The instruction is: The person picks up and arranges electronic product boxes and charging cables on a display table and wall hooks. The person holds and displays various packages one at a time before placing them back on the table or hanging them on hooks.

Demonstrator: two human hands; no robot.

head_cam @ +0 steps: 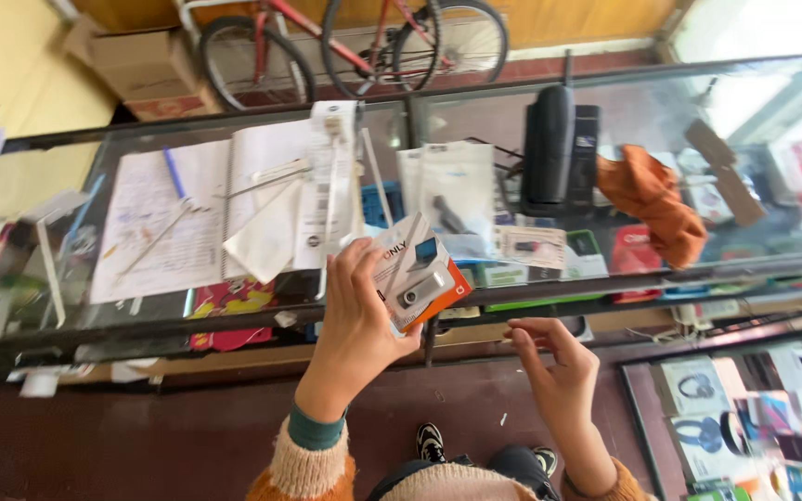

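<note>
Hands up over a glass worktop (262, 315) in a shop. Left hand (356, 320) raised, fingers (361, 263) wrapped around a small flat packet (417, 271) — white and grey with an orange corner, a little silver stick shown on its front. Packet tilted, held just above the near edge of the worktop. Right hand (559, 366) lower and to the side, near the packet but not touching it, holding nothing, fingers (523, 327) bent in and close together.

On the glass, behind the left hand: an open notebook (178, 213) with a blue pen (174, 173) lying on it, and a long white packet (329, 186) resting across its right page. Next to that, clear plastic bags (447, 190) with small dark things inside. Further right, a black phone on its stand (559, 148), then an orange cloth (652, 199) all crumpled up. Small coloured boxes under the glass — too small to tell apart.

Beyond the worktop, a red bicycle (355, 42) by the wall and a brown cardboard box (141, 65) beside its wheel. Down at the right, a second glass case (644, 436) with headphone boxes inside. At the bottom, fuzzy orange and cream sleeves, and black and white shoes (431, 443) on the dark red floor.
</note>
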